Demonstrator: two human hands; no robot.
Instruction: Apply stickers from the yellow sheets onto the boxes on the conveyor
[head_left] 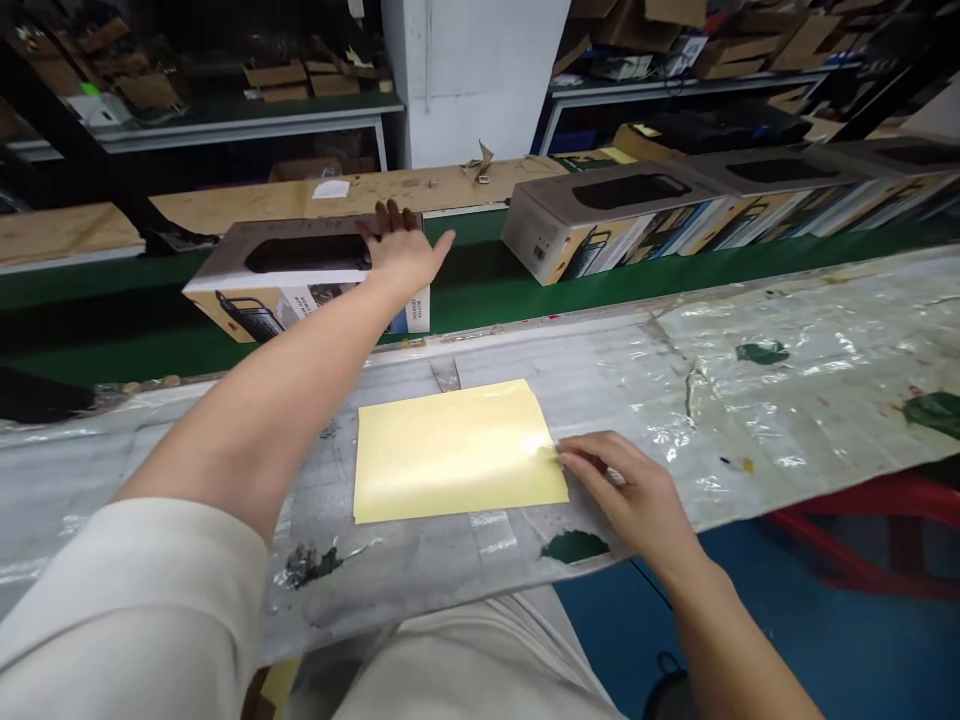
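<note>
My left hand (401, 252) reaches forward and lies flat, fingers spread, on the right end of a printed product box (292, 275) that sits on the green conveyor belt (480, 275). My right hand (626, 490) rests on the plastic-covered bench (750, 390), its fingertips pinching the right edge of a pale yellow sheet (454, 450) that lies flat there. The sheet is directly in front of me.
Further boxes of the same kind (615, 220) line the belt to the right. Behind the belt runs a plywood ledge (300, 195), then metal shelves with cardboard. A white pillar (472, 75) stands at the back. Red frame parts (862, 540) lie low right on blue floor.
</note>
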